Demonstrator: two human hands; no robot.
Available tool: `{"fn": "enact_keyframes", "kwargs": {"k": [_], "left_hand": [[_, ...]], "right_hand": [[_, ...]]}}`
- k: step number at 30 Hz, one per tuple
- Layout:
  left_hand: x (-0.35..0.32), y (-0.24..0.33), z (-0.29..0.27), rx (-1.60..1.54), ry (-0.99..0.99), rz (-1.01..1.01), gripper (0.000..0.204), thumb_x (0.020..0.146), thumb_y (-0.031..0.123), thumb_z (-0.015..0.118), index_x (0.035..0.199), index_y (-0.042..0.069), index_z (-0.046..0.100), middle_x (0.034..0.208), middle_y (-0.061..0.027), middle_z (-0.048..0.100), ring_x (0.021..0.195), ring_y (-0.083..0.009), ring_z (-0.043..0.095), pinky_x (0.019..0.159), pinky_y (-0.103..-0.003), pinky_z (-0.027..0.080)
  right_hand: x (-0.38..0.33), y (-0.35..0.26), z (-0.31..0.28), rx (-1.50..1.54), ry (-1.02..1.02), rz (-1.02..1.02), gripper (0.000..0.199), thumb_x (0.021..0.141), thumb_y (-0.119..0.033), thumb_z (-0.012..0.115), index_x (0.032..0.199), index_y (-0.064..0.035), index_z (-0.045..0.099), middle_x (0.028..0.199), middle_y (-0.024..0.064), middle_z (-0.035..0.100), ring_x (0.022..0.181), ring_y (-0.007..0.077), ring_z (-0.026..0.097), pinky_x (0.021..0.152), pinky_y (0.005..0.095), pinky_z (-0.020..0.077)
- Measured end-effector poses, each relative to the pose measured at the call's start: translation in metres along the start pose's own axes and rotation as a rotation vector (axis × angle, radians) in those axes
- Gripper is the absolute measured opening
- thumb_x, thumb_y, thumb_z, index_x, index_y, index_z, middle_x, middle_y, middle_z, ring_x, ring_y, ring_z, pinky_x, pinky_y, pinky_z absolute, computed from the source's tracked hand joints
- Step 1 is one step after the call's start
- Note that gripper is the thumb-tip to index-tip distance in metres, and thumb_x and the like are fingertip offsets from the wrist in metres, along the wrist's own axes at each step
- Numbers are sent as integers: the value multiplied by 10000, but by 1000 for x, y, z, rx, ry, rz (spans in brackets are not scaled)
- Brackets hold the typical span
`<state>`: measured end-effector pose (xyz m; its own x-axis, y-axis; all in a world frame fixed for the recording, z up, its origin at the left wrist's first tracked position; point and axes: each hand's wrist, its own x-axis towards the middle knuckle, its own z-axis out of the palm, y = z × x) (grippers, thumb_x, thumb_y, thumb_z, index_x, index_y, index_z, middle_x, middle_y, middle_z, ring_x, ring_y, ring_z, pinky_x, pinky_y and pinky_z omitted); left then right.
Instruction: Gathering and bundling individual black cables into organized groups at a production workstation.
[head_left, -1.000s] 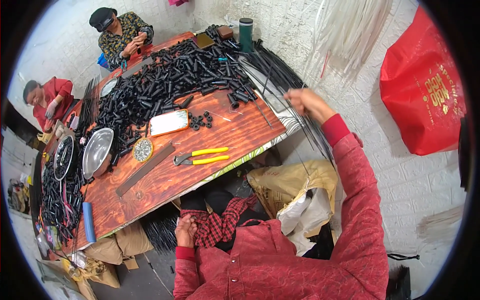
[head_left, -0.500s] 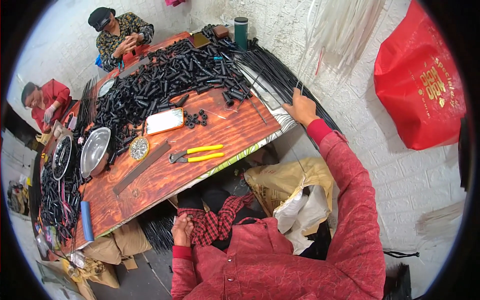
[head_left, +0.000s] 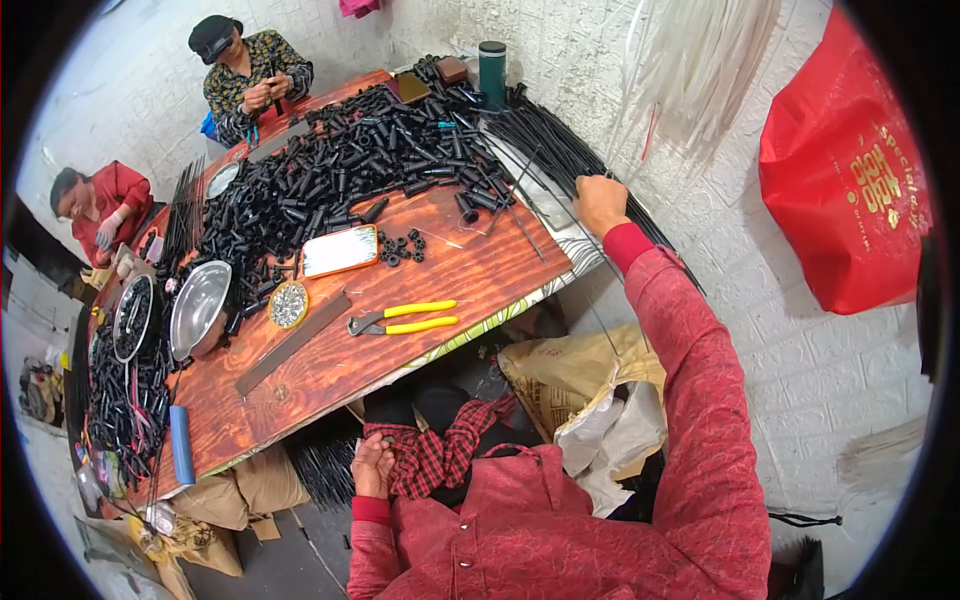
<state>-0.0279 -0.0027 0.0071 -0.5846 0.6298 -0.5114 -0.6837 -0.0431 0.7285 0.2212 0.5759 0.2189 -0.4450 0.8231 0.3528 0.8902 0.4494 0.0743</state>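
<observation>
Now, far left on the wooden surface (head_left: 330, 370), a round steel bowl (head_left: 198, 308) sits just beside a dark tray of black parts (head_left: 132, 317), with a blue roll (head_left: 181, 445) near the front edge. Moving along, a huge heap of black tubes (head_left: 340, 165) covers the far half of the surface, and yellow-handled pliers (head_left: 403, 317) lie alone in front of it, beside a flat dark bar (head_left: 292, 343). Down low, the left hand (head_left: 372, 466) rests off the surface on red plaid cloth (head_left: 435, 450), fingers curled loosely together, holding nothing I can make out. Over to the right, the right hand (head_left: 601, 203) is up at the surface's far right edge, fingers closed on the bundle of long black rods (head_left: 560, 150) lying along the white brick wall. A red bag (head_left: 850, 190) hangs farther right.
</observation>
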Motion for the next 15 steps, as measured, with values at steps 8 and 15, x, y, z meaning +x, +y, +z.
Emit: {"fn": "enact_keyframes", "kwargs": {"k": [8, 15], "left_hand": [[14, -8, 5, 12, -25, -20, 255, 992, 110, 628, 1228, 14, 633, 982, -67, 727, 739, -130, 698, 643, -244, 608], [2, -7, -13, 42, 49, 25, 251, 994, 126, 614, 1235, 61, 647, 1024, -57, 726, 805, -141, 686, 719, -276, 580]], "right_hand": [[26, 43, 35, 628, -289, 143, 326, 835, -322, 730, 764, -14, 648, 726, 117, 685, 618, 207, 658, 551, 360, 492], [20, -5, -58, 1240, -427, 62, 469, 952, -409, 621, 602, -109, 532, 536, -18, 447, 448, 117, 372, 440, 334, 255]]}}
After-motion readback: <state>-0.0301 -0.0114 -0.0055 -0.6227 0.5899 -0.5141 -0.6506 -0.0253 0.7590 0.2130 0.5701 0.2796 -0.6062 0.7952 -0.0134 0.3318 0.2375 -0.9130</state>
